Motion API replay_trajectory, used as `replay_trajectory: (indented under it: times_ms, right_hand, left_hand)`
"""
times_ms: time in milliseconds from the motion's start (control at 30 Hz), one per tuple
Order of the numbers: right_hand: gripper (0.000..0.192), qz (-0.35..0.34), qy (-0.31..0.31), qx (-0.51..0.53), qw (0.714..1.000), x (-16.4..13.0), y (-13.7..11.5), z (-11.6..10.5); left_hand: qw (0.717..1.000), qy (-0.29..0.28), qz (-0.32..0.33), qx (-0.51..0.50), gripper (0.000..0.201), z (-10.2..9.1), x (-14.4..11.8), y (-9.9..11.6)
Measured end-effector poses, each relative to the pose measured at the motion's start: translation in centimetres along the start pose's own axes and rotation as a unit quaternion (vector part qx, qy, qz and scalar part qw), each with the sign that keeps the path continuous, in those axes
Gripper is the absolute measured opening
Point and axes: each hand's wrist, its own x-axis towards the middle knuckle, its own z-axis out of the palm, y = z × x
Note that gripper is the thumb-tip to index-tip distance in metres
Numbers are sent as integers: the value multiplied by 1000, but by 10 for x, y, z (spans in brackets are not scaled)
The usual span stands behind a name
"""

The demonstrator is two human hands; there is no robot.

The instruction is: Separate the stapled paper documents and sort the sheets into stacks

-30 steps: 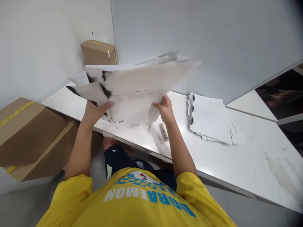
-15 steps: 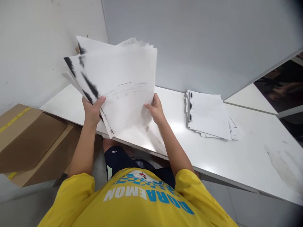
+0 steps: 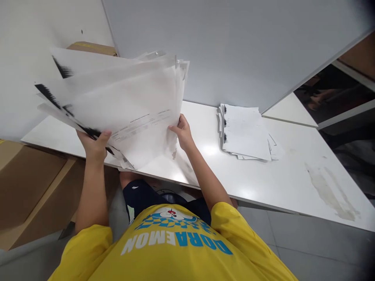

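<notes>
A loose bundle of white paper sheets [image 3: 134, 97] is held up, tilted, over the left part of the white table [image 3: 202, 168]. Black smudged marks run along the left edges of the sheets, and faint printed lines show on the front one. My left hand [image 3: 94, 146] grips the bundle's lower left edge, thumb on the front. My right hand [image 3: 183, 132] pinches the right edge, thumb in front and fingers behind. The sheets are uneven and fan apart at the left. To the right, a second stack of papers [image 3: 246, 132] lies on the table, untouched.
Cardboard boxes [image 3: 32, 183] stand at the left below the table edge, and another box [image 3: 92, 48] shows behind the bundle. A grey panel [image 3: 205, 50] rises along the table's back. Brownish stains [image 3: 329, 191] mark the table's right end. Another person's hand [image 3: 320, 97] shows beyond the panel.
The bundle has shifted left in view and its left edges have spread wider apart. My left hand has moved left, away from my right hand. The camera view has turned slightly.
</notes>
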Motion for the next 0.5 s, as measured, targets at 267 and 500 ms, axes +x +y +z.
replay_trajectory:
  times_ms: [267, 500]
  right_hand:
    - [47, 3, -16, -23, 1000, -2, 0, -4]
    - [47, -34, -11, -31, 999, 6, -29, -9]
  left_hand:
    - [999, 21, -13, 28, 98, 6, -11, -7]
    - [998, 50, 20, 21, 98, 21, 24, 26]
